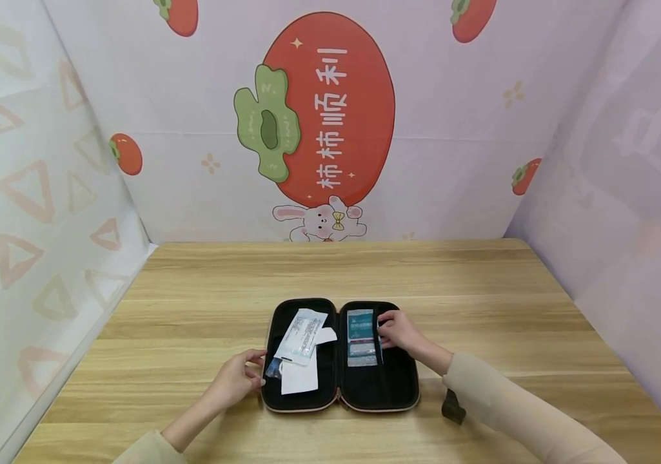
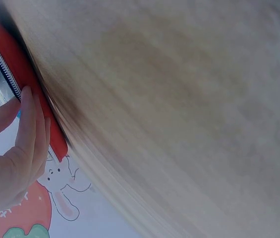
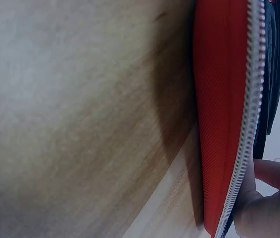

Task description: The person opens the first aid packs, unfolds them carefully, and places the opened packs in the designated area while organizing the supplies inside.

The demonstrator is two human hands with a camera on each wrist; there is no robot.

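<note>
A zip case (image 1: 360, 392), black inside and red outside, lies unfolded on the table. My left hand (image 1: 236, 379) holds its left edge; in the left wrist view, the fingers (image 2: 27, 119) lie along the red wall near the zip. Inside the left half are a white printed sachet (image 1: 302, 335), white paper pieces (image 1: 300, 379) and a small blue item (image 1: 274, 368). A teal packet (image 1: 359, 328) sits in the right half, its right edge by a black elastic band (image 1: 377, 341). There my right hand (image 1: 398, 332) pinches the packet's edge with curled fingers, partly hidden in the right wrist view.
Wood-grain table (image 1: 202, 290) surrounds the case. Under the right sleeve (image 1: 498, 399) shows a small dark block (image 1: 453, 407). A printed cloth backdrop (image 1: 452, 129) stands behind the table, with cloth walls on both sides.
</note>
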